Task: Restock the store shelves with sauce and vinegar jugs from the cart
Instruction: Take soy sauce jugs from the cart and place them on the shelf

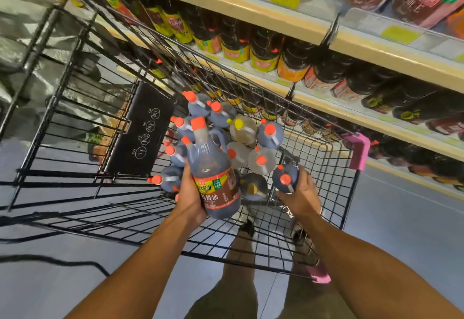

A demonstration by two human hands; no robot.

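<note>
Left hand (189, 193) wraps a dark-brown, orange-capped plastic sauce jug (213, 168) held above the black wire cart (326, 158), right hand (301, 195) curls round a second dark jug (285, 176) in the basket, likely two-per-trip for the beige shelves (313, 100).

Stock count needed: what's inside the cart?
Dark orange-capped jugs and pale jugs, one yellow-capped, in the cart. Left hand holds a raised jug; right hand grips another jug. The raised jug and hands cover whatever lies beneath.
</note>
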